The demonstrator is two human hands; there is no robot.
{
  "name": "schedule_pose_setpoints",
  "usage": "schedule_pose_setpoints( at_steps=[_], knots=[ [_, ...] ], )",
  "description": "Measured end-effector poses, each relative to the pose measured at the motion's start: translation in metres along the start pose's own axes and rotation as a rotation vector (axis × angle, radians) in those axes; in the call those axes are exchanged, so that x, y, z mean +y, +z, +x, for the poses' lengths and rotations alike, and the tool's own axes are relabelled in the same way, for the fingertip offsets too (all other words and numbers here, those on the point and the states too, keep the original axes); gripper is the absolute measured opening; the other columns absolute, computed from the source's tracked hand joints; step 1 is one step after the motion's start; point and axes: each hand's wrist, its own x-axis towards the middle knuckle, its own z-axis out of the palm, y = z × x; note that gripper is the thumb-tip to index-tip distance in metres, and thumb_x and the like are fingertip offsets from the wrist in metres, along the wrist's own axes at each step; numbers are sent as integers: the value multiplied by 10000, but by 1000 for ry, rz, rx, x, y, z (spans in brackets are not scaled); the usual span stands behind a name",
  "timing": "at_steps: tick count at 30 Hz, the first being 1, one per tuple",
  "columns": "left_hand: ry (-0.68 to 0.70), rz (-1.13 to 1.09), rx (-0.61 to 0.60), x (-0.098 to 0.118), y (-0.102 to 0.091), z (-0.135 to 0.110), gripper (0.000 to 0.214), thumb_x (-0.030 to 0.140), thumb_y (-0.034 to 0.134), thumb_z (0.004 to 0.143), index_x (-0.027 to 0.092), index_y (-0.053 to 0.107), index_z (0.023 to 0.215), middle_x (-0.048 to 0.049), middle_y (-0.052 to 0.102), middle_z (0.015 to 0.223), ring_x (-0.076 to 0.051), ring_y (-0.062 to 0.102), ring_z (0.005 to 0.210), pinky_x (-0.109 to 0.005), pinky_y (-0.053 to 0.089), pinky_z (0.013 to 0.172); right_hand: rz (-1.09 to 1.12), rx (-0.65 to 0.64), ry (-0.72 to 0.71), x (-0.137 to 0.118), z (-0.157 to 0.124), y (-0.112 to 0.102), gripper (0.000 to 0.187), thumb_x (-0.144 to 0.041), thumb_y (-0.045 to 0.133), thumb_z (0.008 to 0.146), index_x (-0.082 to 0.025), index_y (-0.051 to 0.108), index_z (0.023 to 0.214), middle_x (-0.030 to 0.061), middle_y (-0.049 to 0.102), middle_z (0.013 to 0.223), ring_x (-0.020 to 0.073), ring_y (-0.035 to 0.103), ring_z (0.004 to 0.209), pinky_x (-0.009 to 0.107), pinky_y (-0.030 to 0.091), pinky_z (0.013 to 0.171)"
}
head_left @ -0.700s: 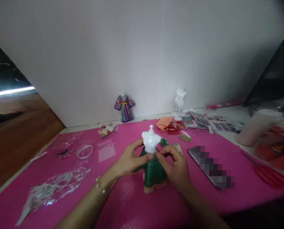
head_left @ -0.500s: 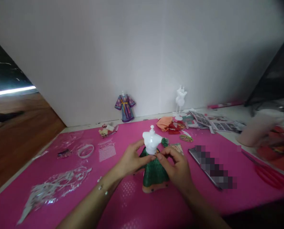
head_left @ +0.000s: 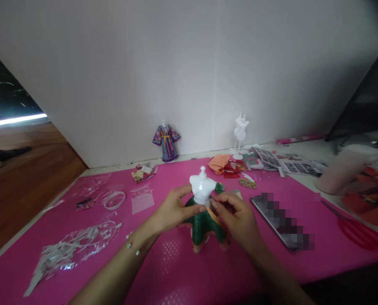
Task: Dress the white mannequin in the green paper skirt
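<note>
A small white doll mannequin (head_left: 202, 186) stands upright between my hands, its bust bare. Round its waist hangs a green doll skirt (head_left: 203, 224) with an orange-brown hem. My left hand (head_left: 173, 212) is closed about the mannequin's waist, its thumb pressed on the front of the waistband and its fingers partly hidden behind. On the other side, my right hand (head_left: 236, 214) pinches the skirt's top edge between thumb and forefinger. The skirt's front falls in deep folds. A bit of dark green fabric (head_left: 220, 188) shows just behind my right fingers.
On the pink mat (head_left: 112, 275) lie a phone (head_left: 271, 220), red-handled scissors (head_left: 360, 231), a tape roll (head_left: 114, 200), a plastic bag of white strips (head_left: 71, 245) and fabric pieces (head_left: 222, 165). A dressed doll form (head_left: 166, 142) and a bare mannequin (head_left: 240, 129) stand by the wall.
My right hand has shifted slightly up and right, drawing the skirt's top edge with it. The skirt, smooth before, now bunches into folds. My left hand keeps its hold.
</note>
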Motion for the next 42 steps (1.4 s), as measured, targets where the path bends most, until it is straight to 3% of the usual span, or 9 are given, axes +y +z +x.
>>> schedule_pose_setpoints(
  at_steps=[7, 13, 20, 24, 28, 34, 42],
  knots=[
    [-36, 49, 15, 8, 2, 2, 137, 163, 656, 741, 161, 677, 876, -5, 727, 872, -212, 673, 883, -296, 511, 803, 12, 3, -12, 3, -2, 3, 128, -281, 639, 835, -204, 693, 922, 54, 691, 877, 186, 668, 745, 288, 540, 618],
    [-64, 94, 47, 10, 8, 2, 222, 176, 631, 720, 156, 675, 937, -13, 723, 899, -199, 658, 838, -294, 508, 775, -5, 26, -47, 4, -2, 8, 85, -271, 692, 781, -201, 677, 826, 35, 676, 800, 186, 662, 735, 285, 556, 632],
    [-77, 128, 61, 10, 6, 0, 205, 189, 609, 712, 150, 665, 906, 0, 690, 810, -178, 627, 735, -283, 505, 688, -154, -35, -92, 0, 9, -9, 112, -201, 616, 834, -204, 725, 858, 44, 718, 796, 193, 678, 704, 297, 544, 624],
    [-60, 128, 67, 7, 5, 1, 236, 192, 617, 711, 158, 662, 940, -5, 696, 866, -193, 633, 814, -304, 502, 766, -380, -82, -258, -8, 21, -23, 202, -139, 586, 824, -212, 744, 927, 71, 748, 925, 249, 683, 894, 371, 515, 788],
    [-63, 124, 69, 6, 7, 1, 235, 181, 611, 709, 171, 655, 939, -7, 699, 914, -198, 633, 839, -300, 500, 766, -574, -77, -422, -21, 24, -29, 168, -166, 570, 866, -201, 733, 876, 68, 745, 915, 223, 689, 849, 338, 520, 749],
    [-105, 112, 70, 10, 10, 1, 146, 185, 607, 705, 162, 637, 847, 6, 672, 790, -176, 619, 741, -275, 498, 689, -523, -82, -414, -32, 6, -17, 102, -192, 609, 877, -220, 689, 821, 20, 701, 766, 181, 657, 706, 290, 482, 627],
    [-130, 115, 76, 8, 11, 0, 169, 178, 599, 722, 150, 640, 884, 6, 674, 778, -183, 627, 736, -284, 495, 682, -541, -45, -481, -19, -11, -2, 161, -119, 570, 898, -150, 720, 949, 79, 690, 827, 193, 631, 769, 324, 495, 696]
  ],
)
